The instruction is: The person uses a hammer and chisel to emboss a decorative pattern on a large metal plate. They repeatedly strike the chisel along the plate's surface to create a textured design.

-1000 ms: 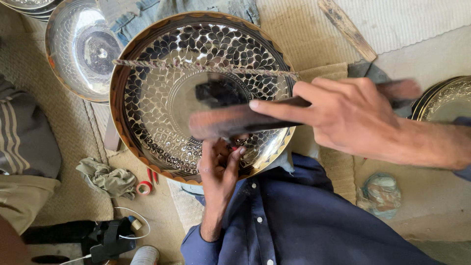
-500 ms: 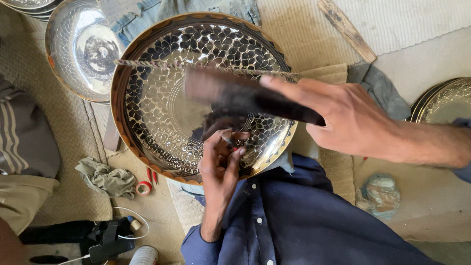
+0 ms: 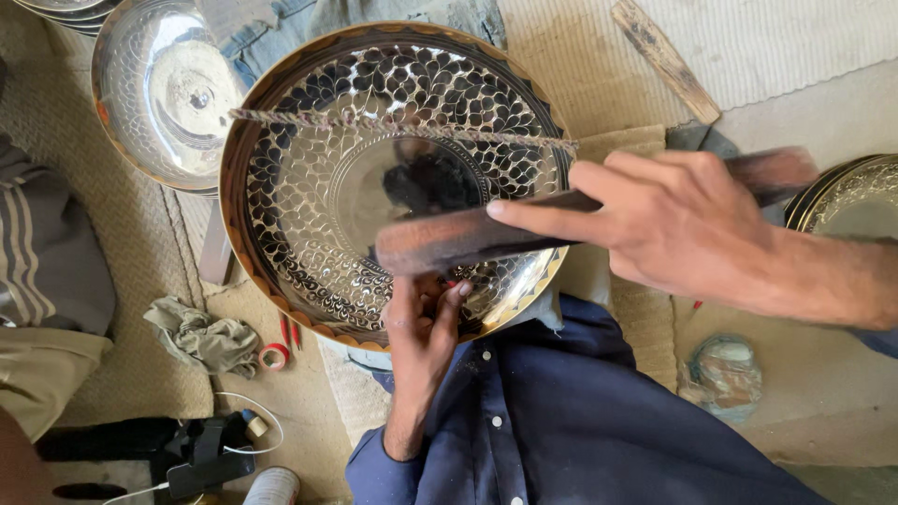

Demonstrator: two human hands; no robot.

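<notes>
A large round metal tray (image 3: 299, 196) with an engraved leaf pattern and a shiny centre rests against my lap. A twisted cord (image 3: 393, 126) stretches across its upper part. My right hand (image 3: 673, 224) grips a long dark wooden tool (image 3: 468, 238), blurred with motion, held across the tray's lower half. My left hand (image 3: 421, 327) sits at the tray's near rim, fingers pinched on a small tool that is mostly hidden under the wooden tool.
A second shiny metal dish (image 3: 164, 89) lies at the upper left, another patterned tray (image 3: 847, 196) at the right edge. A crumpled rag (image 3: 201, 337), a red tape roll (image 3: 273, 356), a wooden stick (image 3: 664, 58) and a plastic bag (image 3: 725, 374) lie on the floor.
The wooden tool in my right hand has swung down and up over the tray and now lies lower across it again. My left hand has stayed at the near rim.
</notes>
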